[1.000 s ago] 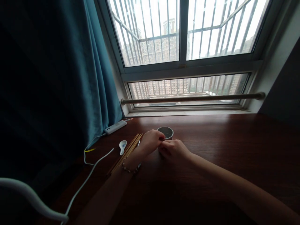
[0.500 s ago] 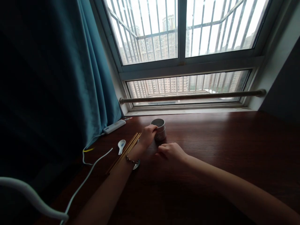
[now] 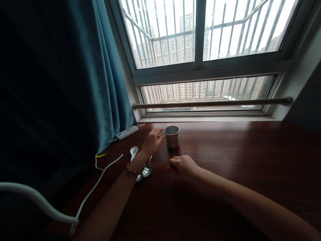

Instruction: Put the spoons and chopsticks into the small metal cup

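Note:
A grey metal cup (image 3: 172, 140) with a dotted pattern low on its side stands upright on the dark wooden table. Beside its left wall, my left hand (image 3: 151, 140) is open, thumb and fingers apart; whether the fingertips touch the cup I cannot tell. Just in front of the cup is my right hand (image 3: 184, 165), fingers curled in, with nothing visible in them. Near my left wrist lie a metal spoon (image 3: 147, 171) and a second metal spoon (image 3: 139, 177), partly covered by the wrist. A white ceramic spoon (image 3: 133, 152) lies farther left. No chopsticks show now.
A white power strip (image 3: 127, 133) rests by the blue curtain (image 3: 110, 83), its white cable (image 3: 100, 180) running along the table's left side. Behind the table (image 3: 238, 150) are a horizontal rail (image 3: 213, 104) and a barred window.
My left hand has moved left off the cup's rim, its fingers spreading. The chopsticks have gone from sight and two metal spoons now show. My right hand stays nearly still; the view has shifted slightly.

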`<state>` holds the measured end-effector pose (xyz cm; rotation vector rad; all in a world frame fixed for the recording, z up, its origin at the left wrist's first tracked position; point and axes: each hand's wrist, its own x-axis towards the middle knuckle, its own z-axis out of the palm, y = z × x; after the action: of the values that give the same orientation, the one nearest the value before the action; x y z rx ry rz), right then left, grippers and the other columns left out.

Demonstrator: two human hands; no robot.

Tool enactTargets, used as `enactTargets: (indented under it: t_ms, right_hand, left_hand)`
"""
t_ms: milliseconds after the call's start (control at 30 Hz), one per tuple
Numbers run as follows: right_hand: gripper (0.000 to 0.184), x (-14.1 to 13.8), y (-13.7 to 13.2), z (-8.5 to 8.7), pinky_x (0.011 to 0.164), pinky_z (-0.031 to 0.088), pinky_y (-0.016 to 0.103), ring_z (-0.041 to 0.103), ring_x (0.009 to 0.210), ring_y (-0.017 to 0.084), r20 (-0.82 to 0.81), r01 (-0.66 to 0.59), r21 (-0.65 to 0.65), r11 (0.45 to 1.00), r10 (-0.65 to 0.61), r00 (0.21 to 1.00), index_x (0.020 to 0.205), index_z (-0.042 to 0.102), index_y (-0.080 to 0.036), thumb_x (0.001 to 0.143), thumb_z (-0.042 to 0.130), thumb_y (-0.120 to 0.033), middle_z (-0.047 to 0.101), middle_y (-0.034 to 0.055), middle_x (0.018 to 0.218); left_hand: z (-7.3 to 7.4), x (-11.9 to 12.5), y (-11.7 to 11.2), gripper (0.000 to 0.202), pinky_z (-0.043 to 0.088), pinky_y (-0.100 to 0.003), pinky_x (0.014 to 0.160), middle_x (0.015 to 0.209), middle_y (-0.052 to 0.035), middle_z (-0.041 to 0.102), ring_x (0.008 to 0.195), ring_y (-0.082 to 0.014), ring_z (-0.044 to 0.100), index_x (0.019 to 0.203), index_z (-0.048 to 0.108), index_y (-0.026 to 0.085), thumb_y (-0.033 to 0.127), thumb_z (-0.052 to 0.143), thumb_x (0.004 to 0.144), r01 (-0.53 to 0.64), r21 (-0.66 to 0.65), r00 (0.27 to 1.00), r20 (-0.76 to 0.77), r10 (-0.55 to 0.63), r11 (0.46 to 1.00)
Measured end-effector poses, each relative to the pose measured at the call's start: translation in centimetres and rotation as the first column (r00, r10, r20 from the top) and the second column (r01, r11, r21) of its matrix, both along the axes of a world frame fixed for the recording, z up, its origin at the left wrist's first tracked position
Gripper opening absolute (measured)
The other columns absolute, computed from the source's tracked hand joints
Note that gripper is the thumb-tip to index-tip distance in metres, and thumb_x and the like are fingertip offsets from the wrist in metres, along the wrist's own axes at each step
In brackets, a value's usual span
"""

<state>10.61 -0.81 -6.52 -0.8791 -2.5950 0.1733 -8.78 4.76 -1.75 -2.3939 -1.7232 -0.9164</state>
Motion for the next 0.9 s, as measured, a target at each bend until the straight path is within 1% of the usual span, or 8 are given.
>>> enactTargets:
  t_ms: [100,167,300,400,500,633,733,900]
  right_hand:
    - [0.023,-0.2,0.0,-0.5,0.052,0.020,0.027,0.047,0.058,0.011,-0.011,-0.005,0.010,1.000,0.005,1.000,0.074,0.051,-0.015,0.089,0.050,-0.032,0.057,-0.0015,0.075]
    - [0.023,-0.3,0.0,-0.8,0.053,0.020,0.027,0.048,0.059,0.011,-0.006,-0.014,0.007,1.000,0.014,1.000,0.074,0.052,-0.015,0.089,0.050,-0.032,0.058,-0.0014,0.077]
    - [0.021,-0.5,-0.4,-0.8,0.053,0.021,0.027,0.052,0.063,0.013,0.043,-0.021,-0.023,1.000,0.022,0.999,0.078,0.054,-0.016,0.089,0.051,-0.033,0.060,-0.0009,0.080]
    - [0.022,-0.4,-0.6,-0.6,0.053,0.021,0.027,0.054,0.065,0.014,0.067,-0.009,-0.024,1.000,0.011,0.998,0.078,0.054,-0.016,0.090,0.050,-0.034,0.060,-0.0003,0.081]
    - [0.022,-0.3,-0.7,-0.6,0.052,0.021,0.027,0.055,0.065,0.015,0.069,-0.005,-0.021,1.000,0.007,0.998,0.077,0.054,-0.016,0.090,0.049,-0.033,0.060,-0.0001,0.080]
    - [0.022,-0.4,-0.6,-1.0,0.053,0.022,0.028,0.056,0.066,0.016,0.077,-0.005,-0.026,1.000,0.007,0.997,0.077,0.054,-0.016,0.089,0.049,-0.033,0.060,0.0003,0.080]
    - [0.020,-0.6,-0.5,-1.5,0.055,0.024,0.028,0.056,0.068,0.016,0.056,-0.002,-0.053,0.999,0.005,0.998,0.077,0.054,-0.015,0.089,0.051,-0.031,0.060,0.0010,0.079]
    - [0.008,-0.6,-0.1,-2.3,0.059,0.031,0.025,0.051,0.067,0.013,-0.100,-0.012,-0.120,0.993,0.000,0.995,0.080,0.055,-0.013,0.086,0.053,-0.018,0.056,0.0011,0.078]
  left_hand:
    - [-0.1,-1.9,-1.9,0.017,0.051,-0.035,0.077,0.093,-0.0043,0.062,0.082,-0.0144,0.059,0.094,0.059,0.012,0.028,0.054,0.088,-0.141,-0.100,0.987,-0.090,0.132,0.985]
    - [-0.7,-2.8,-3.3,0.019,0.051,-0.035,0.076,0.084,-0.0027,0.062,0.078,-0.0141,0.060,0.085,0.060,0.012,0.030,0.055,0.088,-0.253,-0.179,0.960,-0.171,0.223,0.951]
    - [-2.2,-3.6,-5.1,0.026,0.051,-0.036,0.074,0.086,-0.0045,0.062,0.079,-0.0154,0.061,0.090,0.059,0.012,0.036,0.051,0.090,-0.500,-0.263,0.853,-0.313,0.417,0.825]
    - [-2.9,-3.6,-5.6,0.032,0.051,-0.038,0.075,0.088,-0.0059,0.063,0.082,-0.0170,0.062,0.093,0.060,0.012,0.042,0.052,0.088,-0.579,-0.325,0.801,-0.399,0.447,0.747]
    - [-3.4,-3.4,-5.7,0.034,0.051,-0.039,0.077,0.090,-0.0064,0.064,0.084,-0.0177,0.062,0.095,0.060,0.012,0.044,0.053,0.087,-0.593,-0.369,0.789,-0.444,0.425,0.715]
    - [-4.1,-3.4,-5.5,0.034,0.050,-0.039,0.080,0.094,-0.0071,0.064,0.087,-0.0183,0.061,0.097,0.060,0.012,0.044,0.055,0.085,-0.587,-0.389,0.793,-0.451,0.409,0.710]
    - [-4.6,-3.2,-5.3,0.032,0.049,-0.039,0.081,0.092,-0.0062,0.064,0.088,-0.0181,0.061,0.093,0.060,0.013,0.044,0.056,0.085,-0.548,-0.408,0.822,-0.423,0.381,0.730]
    - [-4.9,-1.8,-6.0,0.028,0.050,-0.037,0.078,0.085,-0.0041,0.063,0.081,-0.0160,0.061,0.087,0.060,0.012,0.040,0.057,0.085,-0.405,-0.443,0.903,-0.334,0.272,0.800]
